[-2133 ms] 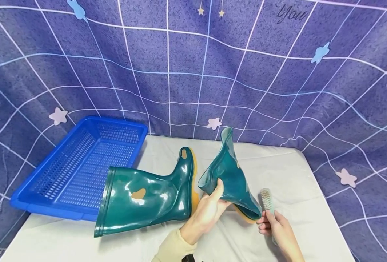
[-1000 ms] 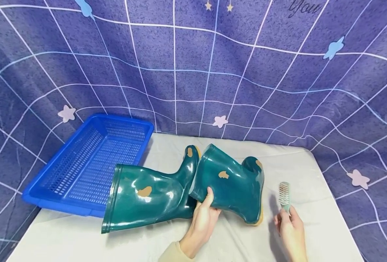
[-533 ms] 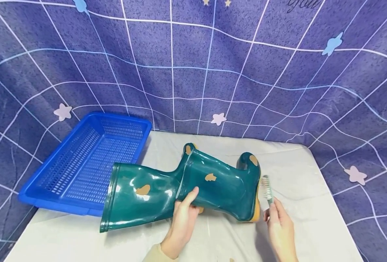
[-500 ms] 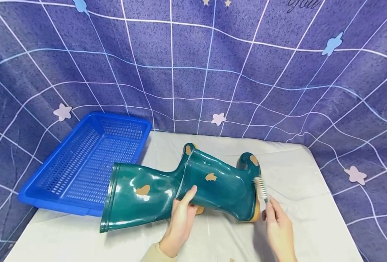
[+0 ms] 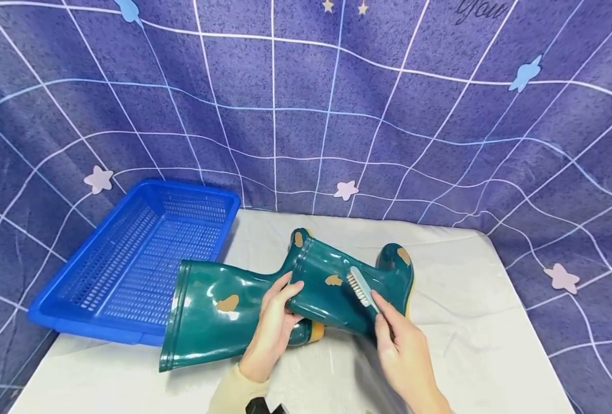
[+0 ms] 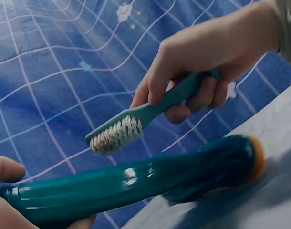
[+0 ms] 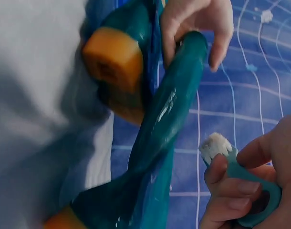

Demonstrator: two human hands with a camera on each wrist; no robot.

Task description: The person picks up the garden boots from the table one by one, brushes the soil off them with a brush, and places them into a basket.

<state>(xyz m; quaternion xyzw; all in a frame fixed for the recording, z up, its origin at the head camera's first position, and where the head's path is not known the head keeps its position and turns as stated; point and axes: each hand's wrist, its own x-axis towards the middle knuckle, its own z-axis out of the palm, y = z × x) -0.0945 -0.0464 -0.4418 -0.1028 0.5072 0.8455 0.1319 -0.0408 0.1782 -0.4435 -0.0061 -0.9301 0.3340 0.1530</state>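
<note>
Two glossy dark-green rubber boots with tan patches and orange soles are on the white-covered table. One boot [image 5: 218, 310] lies on its side with its opening toward the left. My left hand [image 5: 285, 290] grips the top rim of the other boot [image 5: 332, 296], holding it across the first. My right hand [image 5: 383, 310] holds a teal brush [image 5: 360, 287] by its handle, bristles turned toward that boot's shaft. In the left wrist view the brush [image 6: 136, 124] hovers just above the boot [image 6: 136, 183]. The right wrist view shows the boot [image 7: 169, 119] and the brush head [image 7: 214, 145].
A blue perforated plastic basket [image 5: 78, 276] sits at the table's left, partly over the edge, touching the lying boot's opening. A purple grid-patterned cloth [image 5: 306, 103] hangs behind and around the table. White tabletop [image 5: 466, 322] shows to the right of the boots.
My left hand turned the held boot from upright to lying sideways across the other boot. My right hand brought the brush from beside the sole leftward over the shaft.
</note>
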